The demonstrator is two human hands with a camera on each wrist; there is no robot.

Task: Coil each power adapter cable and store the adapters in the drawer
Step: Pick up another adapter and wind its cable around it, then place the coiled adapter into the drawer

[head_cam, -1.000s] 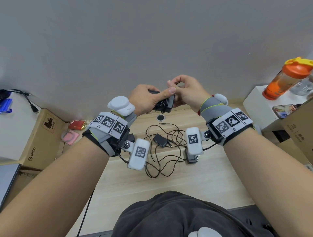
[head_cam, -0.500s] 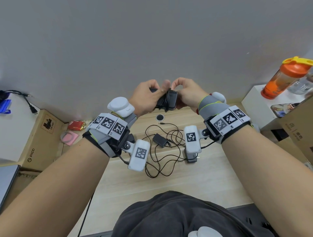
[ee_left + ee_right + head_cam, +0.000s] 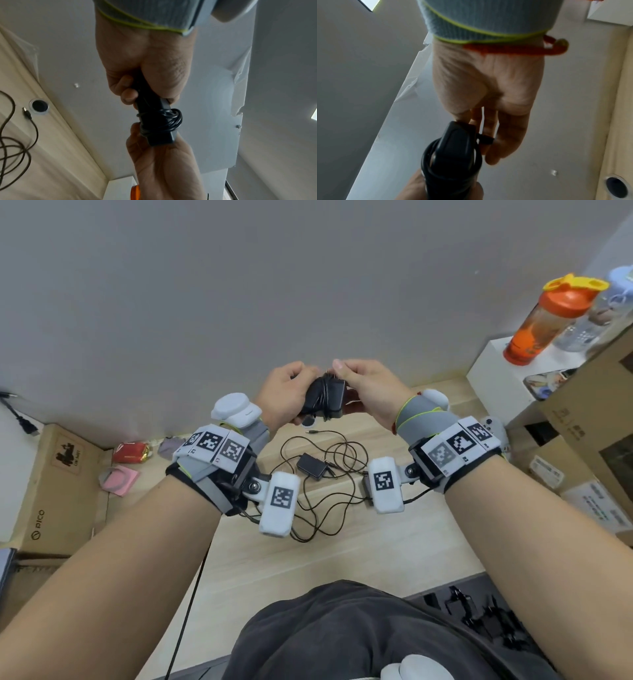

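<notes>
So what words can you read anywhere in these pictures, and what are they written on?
"PICO": on the side of the cardboard box at the left, printed sideways.
The picture label higher on that same box has small print, too small to read.
The tags on the wrist bands show black-and-white square codes; the tiny letters beside them are too small to read.
The boxes at the right carry labels, too blurred to read.
The orange bottle shows no readable words.

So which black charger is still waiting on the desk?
Look at the wooden desk, below the two raised hands. Inside the messy loops of loose cable lies a small black adapter. Unlike the adapter being held, its cable isn't wrapped around it.
</notes>
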